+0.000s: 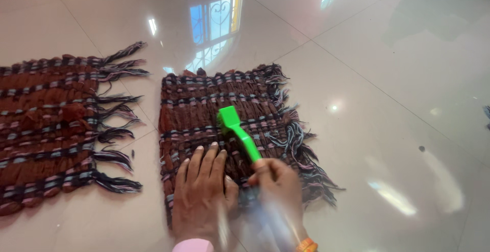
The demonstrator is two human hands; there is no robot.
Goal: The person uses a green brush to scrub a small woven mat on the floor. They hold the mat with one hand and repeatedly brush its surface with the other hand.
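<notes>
On the glossy tiled floor [388, 78], toward its near edge, lies a small brown woven mat [224, 114] crossed by pink, blue and black bands, with a loose fringe along its right side. A bright green brush [237, 132] rests on the middle of that mat, head pointing away from the person and handle running back into the right hand [278, 191]. That hand is blurred, so the exact grip is hard to read, but the fingers look curled around the handle's near end. The left hand [201, 191] lies flat and spread on the near left part of the mat, fingertips forward, pressing it down; it grasps nothing.

As for progress, my judgement is that the brushing is somewhere in the middle: the brush head sits about halfway up the mat, and the weave shows no plain difference between the part nearer the hands and the part beyond, so how much is finished cannot be told. A second, larger mat [51, 124] of the same weave lies well apart at the floor's left edge, untouched by either hand.
</notes>
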